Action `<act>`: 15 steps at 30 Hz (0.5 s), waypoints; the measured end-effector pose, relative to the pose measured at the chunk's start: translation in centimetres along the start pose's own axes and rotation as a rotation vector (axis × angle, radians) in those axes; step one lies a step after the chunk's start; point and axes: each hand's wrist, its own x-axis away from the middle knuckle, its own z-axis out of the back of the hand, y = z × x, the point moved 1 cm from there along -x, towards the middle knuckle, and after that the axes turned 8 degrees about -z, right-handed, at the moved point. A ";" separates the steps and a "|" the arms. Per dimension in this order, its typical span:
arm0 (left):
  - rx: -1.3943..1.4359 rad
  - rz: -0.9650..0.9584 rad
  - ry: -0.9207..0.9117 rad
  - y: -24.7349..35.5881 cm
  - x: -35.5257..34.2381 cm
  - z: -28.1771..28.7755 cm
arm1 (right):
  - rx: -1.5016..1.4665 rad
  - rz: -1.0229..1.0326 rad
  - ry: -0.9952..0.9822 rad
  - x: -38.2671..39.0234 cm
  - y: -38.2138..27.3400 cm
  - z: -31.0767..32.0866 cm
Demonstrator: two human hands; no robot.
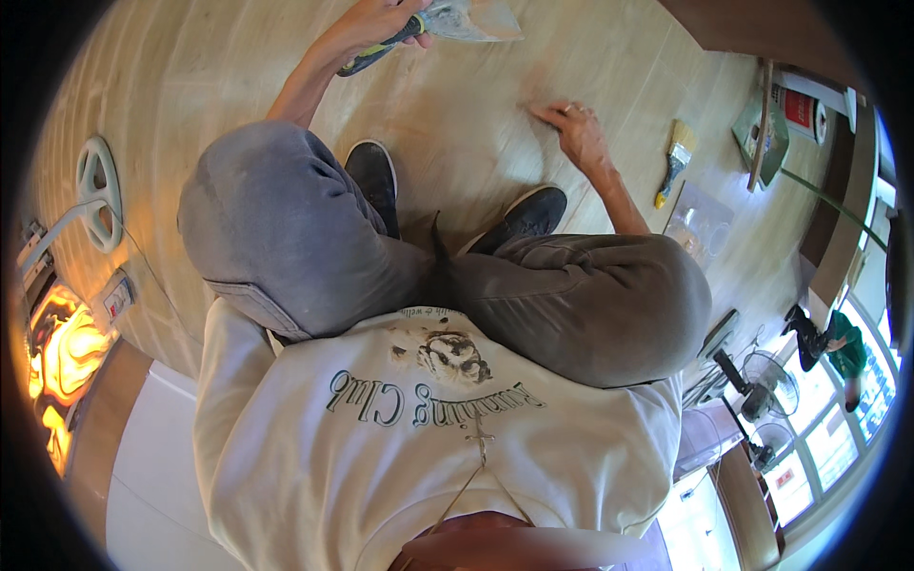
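Observation:
My left hand point(386, 21) is closed round the dark and yellow handle of a putty knife point(466, 19), at the top of the view. Its broad metal blade points right, over the wood-look floor point(447, 86), and carries pale smears. Farther right, my right hand point(579, 138) reaches down to the floor with its fingers partly stretched out. A ring shows on one finger. Its fingertips are blurred, and I see nothing held in them. Between my hands the floor looks hazy and darker. My dark shoes point(533, 209) stand below that patch, with my knees bent wide.
Right of my right hand lies a flat paintbrush point(679, 152) with pale bristles. Near it are a thin flat sheet point(700, 221) and a green dustpan-like container point(764, 143). A pale wheel-shaped thing point(98, 194) lies at left. At far right are fans point(767, 385) and a person in green point(845, 350).

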 end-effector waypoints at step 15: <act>0.012 0.151 -0.031 1.1 1.2 -0.5 | -1.081 -0.234 0.201 -2.0 -3.8 10.8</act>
